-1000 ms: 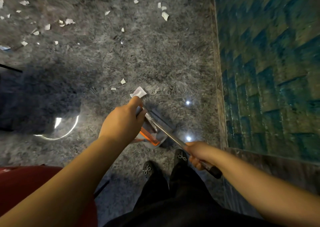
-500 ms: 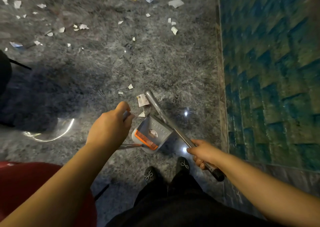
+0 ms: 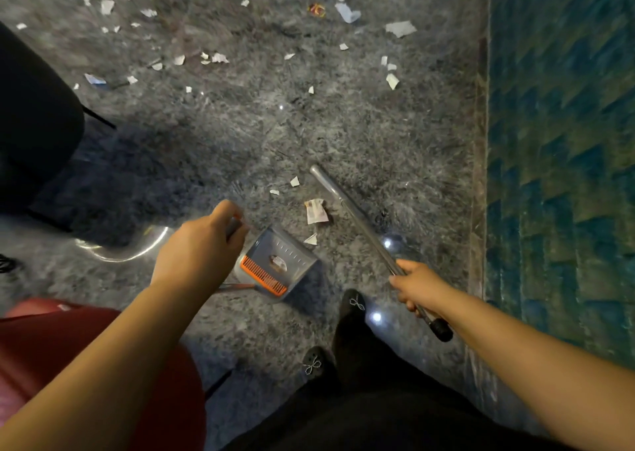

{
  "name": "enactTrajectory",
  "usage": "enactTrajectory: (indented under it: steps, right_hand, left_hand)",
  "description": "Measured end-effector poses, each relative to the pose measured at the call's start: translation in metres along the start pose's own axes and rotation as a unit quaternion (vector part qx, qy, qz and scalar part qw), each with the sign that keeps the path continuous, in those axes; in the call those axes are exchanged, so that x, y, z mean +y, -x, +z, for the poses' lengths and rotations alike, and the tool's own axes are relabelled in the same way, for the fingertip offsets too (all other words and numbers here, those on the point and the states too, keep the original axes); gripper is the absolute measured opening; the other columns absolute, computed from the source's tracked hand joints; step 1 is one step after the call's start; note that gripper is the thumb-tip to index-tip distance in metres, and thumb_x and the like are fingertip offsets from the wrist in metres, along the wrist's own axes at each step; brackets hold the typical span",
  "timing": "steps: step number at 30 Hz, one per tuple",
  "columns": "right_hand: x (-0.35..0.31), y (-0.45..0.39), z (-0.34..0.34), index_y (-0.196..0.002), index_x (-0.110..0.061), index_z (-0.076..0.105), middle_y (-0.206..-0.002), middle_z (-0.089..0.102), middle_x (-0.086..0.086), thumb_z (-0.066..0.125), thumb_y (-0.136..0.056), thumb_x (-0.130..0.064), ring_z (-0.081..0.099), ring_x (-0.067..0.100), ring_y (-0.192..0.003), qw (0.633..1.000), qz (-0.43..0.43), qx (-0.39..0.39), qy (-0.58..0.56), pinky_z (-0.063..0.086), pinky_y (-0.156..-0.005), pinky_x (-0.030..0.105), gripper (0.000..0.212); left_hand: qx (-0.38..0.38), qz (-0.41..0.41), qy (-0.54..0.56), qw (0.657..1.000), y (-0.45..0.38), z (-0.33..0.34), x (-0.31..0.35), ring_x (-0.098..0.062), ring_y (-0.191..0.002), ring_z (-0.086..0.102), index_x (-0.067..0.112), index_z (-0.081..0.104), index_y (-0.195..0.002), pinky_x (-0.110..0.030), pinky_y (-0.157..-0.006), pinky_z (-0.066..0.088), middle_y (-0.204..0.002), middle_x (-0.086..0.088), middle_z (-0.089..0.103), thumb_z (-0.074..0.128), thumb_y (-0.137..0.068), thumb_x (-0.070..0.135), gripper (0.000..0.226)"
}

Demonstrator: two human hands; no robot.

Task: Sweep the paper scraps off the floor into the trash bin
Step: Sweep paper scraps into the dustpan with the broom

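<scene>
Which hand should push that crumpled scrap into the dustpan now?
Right, likely. The right hand grips the broom pole, which runs just beside the crumpled scrap. The left hand is busy holding the dustpan.

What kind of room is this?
Probably an indoor room at home: a grey marbled polished floor strewn with white paper scraps, a teal patterned rug, and a grey dustpan with an orange comb.

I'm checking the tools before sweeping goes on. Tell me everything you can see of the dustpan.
The dustpan is a grey, plastic-looking scoop with an orange comb strip along its near edge and a row of small ridges inside. It sits on the grey floor, tilted, its mouth toward the nearby paper scraps. The left hand grips its handle, mostly hidden. Something small lies inside; what it is cannot be told.
</scene>
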State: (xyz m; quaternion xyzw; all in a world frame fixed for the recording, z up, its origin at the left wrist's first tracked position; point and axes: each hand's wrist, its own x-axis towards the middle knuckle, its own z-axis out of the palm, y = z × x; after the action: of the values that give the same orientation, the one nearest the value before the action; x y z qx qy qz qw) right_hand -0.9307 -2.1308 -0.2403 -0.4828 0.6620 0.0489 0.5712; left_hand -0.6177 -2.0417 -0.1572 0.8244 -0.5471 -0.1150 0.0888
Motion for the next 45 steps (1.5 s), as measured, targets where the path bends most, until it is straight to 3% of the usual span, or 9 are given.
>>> enactTrajectory:
  steps: [9, 14, 23, 27, 31, 36, 45]
  right_hand:
    - [-0.071, -0.089, -0.024, -0.126, -0.013, 0.052, -0.057, 0.044, 0.007, 0.046, -0.1, -0.014, 0.04, 0.01, -0.031, 0.999, 0.019, -0.036, 0.018, 0.032, -0.032, 0.013, 0.027]
    - [-0.094, -0.123, -0.016, -0.112, -0.011, 0.054, -0.055, 0.045, 0.007, 0.045, -0.1, -0.017, 0.041, 0.016, -0.039, 0.997, 0.051, -0.052, 0.018, 0.035, -0.035, 0.019, 0.016]
    - [-0.099, -0.108, 0.022, -0.112, -0.005, 0.055, -0.054, 0.051, 0.013, 0.039, -0.1, -0.011, 0.046, 0.019, -0.034, 0.987, 0.084, -0.1, 0.097, 0.038, -0.035, 0.021, 0.021]
    - [-0.1, -0.099, 0.043, -0.1, -0.01, 0.053, -0.05, 0.05, 0.011, 0.041, -0.099, -0.01, 0.046, 0.017, -0.032, 0.984, 0.105, -0.122, 0.071, 0.036, -0.034, 0.018, 0.013]
    - [-0.103, -0.088, 0.068, -0.115, -0.01, 0.054, -0.049, 0.048, 0.006, 0.042, -0.1, -0.014, 0.044, 0.014, -0.035, 0.977, 0.11, -0.177, 0.049, 0.038, -0.036, 0.019, 0.019]
    - [-0.11, -0.07, 0.1, -0.116, -0.021, 0.047, -0.046, 0.043, 0.0, 0.04, -0.101, -0.015, 0.038, 0.008, -0.032, 0.964, 0.141, -0.224, 0.008, 0.034, -0.036, 0.016, 0.018]
    - [-0.128, -0.036, 0.122, -0.141, -0.024, 0.035, -0.054, 0.036, 0.001, 0.039, -0.103, -0.017, 0.032, 0.005, -0.03, 0.97, 0.134, -0.197, -0.046, 0.029, -0.033, 0.012, 0.039]
  left_hand:
    - [-0.036, -0.011, -0.037, 0.999, -0.092, 0.001, -0.012, -0.035, -0.062, 0.057, 0.02, 0.047, -0.1, -0.031, -0.049, 0.037, -0.066, -0.01, 0.055, 0.056, -0.093, 0.043, 0.026]
    - [-0.038, -0.032, -0.041, 0.998, -0.129, 0.0, -0.021, -0.029, -0.056, 0.053, 0.027, 0.045, -0.096, -0.031, -0.047, 0.042, -0.064, -0.002, 0.052, 0.055, -0.092, 0.049, 0.024]
    - [-0.035, -0.025, -0.034, 0.998, -0.145, -0.001, -0.028, -0.033, -0.058, 0.056, 0.025, 0.047, -0.097, -0.032, -0.046, 0.042, -0.067, -0.008, 0.058, 0.055, -0.092, 0.048, 0.024]
    - [-0.025, -0.013, -0.021, 0.999, -0.144, -0.001, -0.034, -0.031, -0.055, 0.053, 0.025, 0.049, -0.099, -0.029, -0.044, 0.037, -0.063, -0.004, 0.052, 0.056, -0.093, 0.047, 0.024]
    - [-0.019, -0.005, -0.002, 1.0, -0.137, -0.002, -0.045, -0.032, -0.056, 0.052, 0.025, 0.048, -0.099, -0.028, -0.044, 0.034, -0.064, -0.003, 0.051, 0.057, -0.093, 0.046, 0.023]
    - [-0.018, -0.007, 0.018, 1.0, -0.117, -0.002, -0.065, -0.032, -0.057, 0.052, 0.026, 0.047, -0.096, -0.028, -0.044, 0.029, -0.065, -0.004, 0.054, 0.055, -0.093, 0.048, 0.023]
    - [0.002, -0.018, 0.027, 0.999, -0.079, -0.009, -0.105, -0.032, -0.058, 0.051, 0.021, 0.052, -0.101, -0.03, -0.048, 0.034, -0.061, 0.0, 0.045, 0.06, -0.092, 0.043, 0.025]
